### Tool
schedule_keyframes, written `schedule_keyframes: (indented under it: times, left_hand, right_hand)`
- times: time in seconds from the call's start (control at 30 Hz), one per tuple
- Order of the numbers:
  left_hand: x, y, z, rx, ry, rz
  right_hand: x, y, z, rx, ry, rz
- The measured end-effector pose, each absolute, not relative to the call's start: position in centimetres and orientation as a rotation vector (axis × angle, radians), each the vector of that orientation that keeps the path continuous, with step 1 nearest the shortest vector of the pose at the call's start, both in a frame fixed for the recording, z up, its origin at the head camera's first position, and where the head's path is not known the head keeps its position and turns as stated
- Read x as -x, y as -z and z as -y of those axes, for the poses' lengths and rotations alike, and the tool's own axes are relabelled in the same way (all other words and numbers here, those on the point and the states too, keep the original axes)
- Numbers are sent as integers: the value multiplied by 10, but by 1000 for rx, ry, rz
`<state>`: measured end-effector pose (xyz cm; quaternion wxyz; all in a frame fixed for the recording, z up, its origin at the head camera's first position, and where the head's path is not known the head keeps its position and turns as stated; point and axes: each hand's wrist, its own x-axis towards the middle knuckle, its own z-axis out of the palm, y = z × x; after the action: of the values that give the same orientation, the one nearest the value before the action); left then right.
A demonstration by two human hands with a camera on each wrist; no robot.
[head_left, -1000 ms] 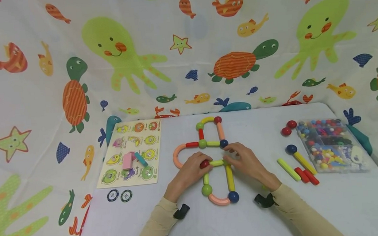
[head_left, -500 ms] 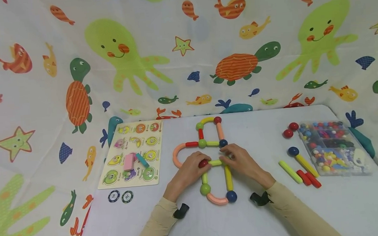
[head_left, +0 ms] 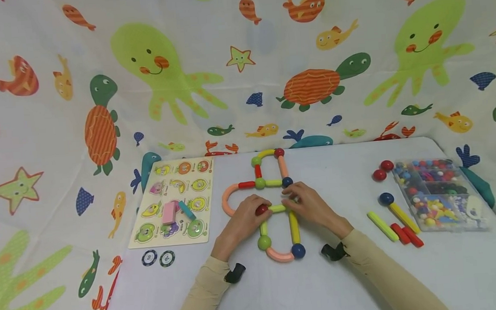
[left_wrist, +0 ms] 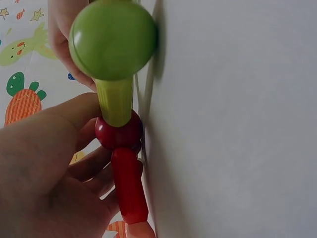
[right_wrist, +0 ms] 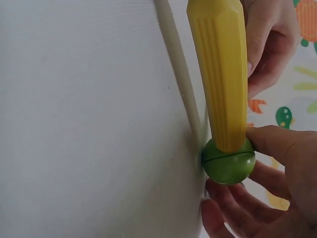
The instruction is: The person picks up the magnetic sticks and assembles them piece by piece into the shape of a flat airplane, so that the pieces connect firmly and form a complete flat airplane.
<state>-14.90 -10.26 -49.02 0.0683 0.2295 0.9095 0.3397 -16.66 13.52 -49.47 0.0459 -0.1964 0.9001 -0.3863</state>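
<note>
A flat figure of coloured sticks and balls lies mid-table. My left hand [head_left: 244,217] pinches its red ball [left_wrist: 119,131], where a light green stick and a red stick [left_wrist: 130,186] meet in the left wrist view. On the other side, my right hand [head_left: 311,206] holds a green ball [right_wrist: 229,166] between thumb and fingers; a yellow stick [right_wrist: 220,74] joins that ball. Below the hands, a pink curved stick [head_left: 280,255] links a green ball [head_left: 264,242] with a navy ball [head_left: 298,251]. Another navy ball [head_left: 287,181] sits just beyond the right fingers.
At left lies a fruit puzzle board [head_left: 149,229] bearing a pink block [head_left: 168,213], with two round chips [head_left: 167,258] below. Two red balls [head_left: 379,174], loose sticks [head_left: 382,226] and a clear compartment box [head_left: 445,194] of beads are at right. A printed sea-animal cloth [head_left: 206,57] hangs behind.
Both hands have shifted slightly left and away from the person, and the whole stick-and-ball figure has slid with them. Their holds on the red and green balls look the same.
</note>
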Motion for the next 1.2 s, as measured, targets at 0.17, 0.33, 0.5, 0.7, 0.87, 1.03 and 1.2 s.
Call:
schedule_keyframes:
  times: [0.17, 0.33, 0.5, 0.7, 0.87, 1.03, 1.2]
  left_hand:
    - [148, 488, 103, -672, -1026, -2754]
    - [148, 489, 99, -669, -1042, -2734]
    - [148, 491, 96, -665, -1052, -2725]
    - [148, 491, 94, -658, -1048, -2728]
    - [148, 492, 93, -656, -1045, -2727]
    - [149, 492, 93, -658, -1041, -2733]
    - [147, 491, 91, -642, -1027, -2727]
  right_hand:
    - [165, 492, -138, 593, 1188, -2777]
    - [152, 482, -157, 478, 1196, -2859]
    - [135, 472, -195, 359, 1192, -2984]
    - [113, 470, -254, 265, 1145, -3250]
    - [81, 463, -295, 23, 1031, -3355]
    - [56, 461, -321, -283, 807, -3285]
    - [46, 466, -331, -418, 674, -3202]
